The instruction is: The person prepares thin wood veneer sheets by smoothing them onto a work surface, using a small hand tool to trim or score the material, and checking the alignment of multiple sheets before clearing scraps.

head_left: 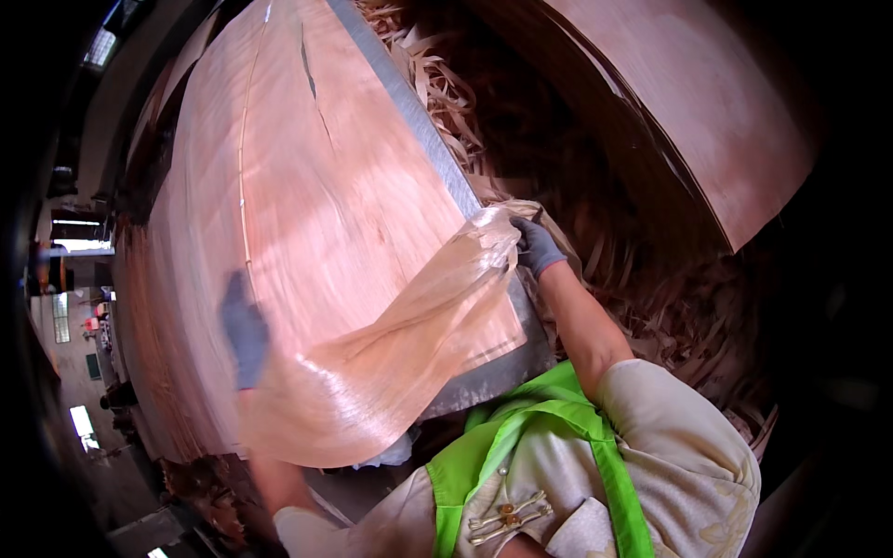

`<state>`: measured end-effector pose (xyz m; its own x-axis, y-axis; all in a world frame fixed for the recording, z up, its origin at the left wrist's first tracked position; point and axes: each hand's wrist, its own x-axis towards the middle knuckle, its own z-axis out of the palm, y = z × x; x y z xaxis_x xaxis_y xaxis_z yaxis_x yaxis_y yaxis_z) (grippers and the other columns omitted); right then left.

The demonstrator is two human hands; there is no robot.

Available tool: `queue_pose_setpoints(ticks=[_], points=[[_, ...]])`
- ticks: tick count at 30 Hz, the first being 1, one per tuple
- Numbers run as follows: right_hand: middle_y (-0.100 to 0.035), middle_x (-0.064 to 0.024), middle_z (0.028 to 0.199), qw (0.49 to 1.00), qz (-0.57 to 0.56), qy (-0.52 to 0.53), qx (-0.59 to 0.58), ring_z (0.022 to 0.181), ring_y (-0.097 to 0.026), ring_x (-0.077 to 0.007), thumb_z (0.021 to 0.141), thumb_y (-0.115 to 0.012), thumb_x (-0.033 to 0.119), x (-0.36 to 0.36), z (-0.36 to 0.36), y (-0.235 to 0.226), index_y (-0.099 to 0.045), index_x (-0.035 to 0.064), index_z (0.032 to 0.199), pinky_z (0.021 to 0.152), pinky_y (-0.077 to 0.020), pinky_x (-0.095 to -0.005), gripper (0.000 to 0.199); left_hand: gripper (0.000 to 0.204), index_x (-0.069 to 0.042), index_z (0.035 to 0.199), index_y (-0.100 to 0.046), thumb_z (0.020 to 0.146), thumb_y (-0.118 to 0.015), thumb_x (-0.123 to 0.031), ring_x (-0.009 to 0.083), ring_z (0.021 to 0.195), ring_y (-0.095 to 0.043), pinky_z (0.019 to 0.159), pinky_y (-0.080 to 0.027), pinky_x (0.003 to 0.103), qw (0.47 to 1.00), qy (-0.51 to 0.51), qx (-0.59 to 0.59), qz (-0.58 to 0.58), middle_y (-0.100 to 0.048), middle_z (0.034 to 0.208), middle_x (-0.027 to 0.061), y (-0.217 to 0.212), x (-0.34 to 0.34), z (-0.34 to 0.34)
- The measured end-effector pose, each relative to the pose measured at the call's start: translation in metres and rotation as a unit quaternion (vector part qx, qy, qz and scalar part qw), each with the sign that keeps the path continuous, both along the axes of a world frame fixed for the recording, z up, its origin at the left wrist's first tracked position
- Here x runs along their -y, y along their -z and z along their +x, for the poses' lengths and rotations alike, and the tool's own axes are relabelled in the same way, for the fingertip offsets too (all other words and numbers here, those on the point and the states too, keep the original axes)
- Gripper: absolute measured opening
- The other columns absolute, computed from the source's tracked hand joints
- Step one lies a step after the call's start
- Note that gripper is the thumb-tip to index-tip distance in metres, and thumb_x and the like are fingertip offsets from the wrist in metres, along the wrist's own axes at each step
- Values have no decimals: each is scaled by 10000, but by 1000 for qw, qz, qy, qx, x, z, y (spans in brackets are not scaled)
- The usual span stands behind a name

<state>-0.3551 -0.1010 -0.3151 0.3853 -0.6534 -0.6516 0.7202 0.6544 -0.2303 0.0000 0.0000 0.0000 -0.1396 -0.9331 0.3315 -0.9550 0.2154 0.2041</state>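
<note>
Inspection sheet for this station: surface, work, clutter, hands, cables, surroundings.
Surface: grey edge strip along the right of a large wood sheet.
Job's things: the wood sheet has a dark split and a thin yellowish line; a loose thin sheet, rumpled, lies partly over it.
Clutter: wood shavings heaped at right.
Hands: right hand, gloved, grips the loose sheet; left hand, gloved, blurred, contact unclear.
Cables: nothing seen.
Surroundings: another broad sheet, upper right.

no readable lettering, no legible numbers, no signs or labels made out
</note>
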Motion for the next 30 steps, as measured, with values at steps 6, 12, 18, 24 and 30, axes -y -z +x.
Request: queue_pose_setpoints(ticks=[6, 12, 18, 24, 30], points=[[-571, -29, 619, 995, -98, 5, -6, 465, -494, -138, 789, -517, 103, 9, -36, -5, -573, 100, 724, 457, -430, -260, 85, 764, -5, 1362, -286, 786, -594, -401, 323, 1317, -241, 1084, -162, 422, 974, 98, 56, 194, -264, 1418, 186, 90, 38, -201], [-592, -28, 690, 964, -157, 66, 204, 581, -564, -163, 752, -590, 171, 13, -52, -37, -586, 111, 813, 558, -484, -296, 85, 644, -132, 1355, -350, 794, -565, -364, 284, 1296, -284, 1061, -175, 464, 951, 27, 237, 195, -306, 1406, 134, 155, 40, -214], [-627, -41, 777, 997, -66, -15, -44, 671, -603, -168, 830, -625, 194, 37, -33, -53, -603, 97, 870, 602, -503, -321, 107, 595, -128, 1340, -368, 803, -537, -322, 300, 1307, -255, 1065, -126, 502, 978, -70, 73, 181, -307, 1410, 111, 186, 25, -219], [-654, -146, 752, 885, -144, -123, -425, 674, -627, -297, 822, -558, 345, 52, -14, 26, -637, -39, 866, 623, -475, -386, 394, 657, -95, 1353, -348, 812, -501, -435, 314, 1308, -249, 1068, -107, 515, 977, -71, 111, 167, -288, 1422, 129, 172, 16, -240], [-593, -274, 893, 621, -339, -395, -585, 861, -575, -426, 829, -476, 332, 8, 17, 78, -643, -14, 862, 766, -457, -470, 386, 640, -120, 1342, -378, 823, -468, -482, 302, 1305, -257, 1061, -110, 527, 952, -95, 174, 232, -310, 1412, 118, 173, 28, -249]])
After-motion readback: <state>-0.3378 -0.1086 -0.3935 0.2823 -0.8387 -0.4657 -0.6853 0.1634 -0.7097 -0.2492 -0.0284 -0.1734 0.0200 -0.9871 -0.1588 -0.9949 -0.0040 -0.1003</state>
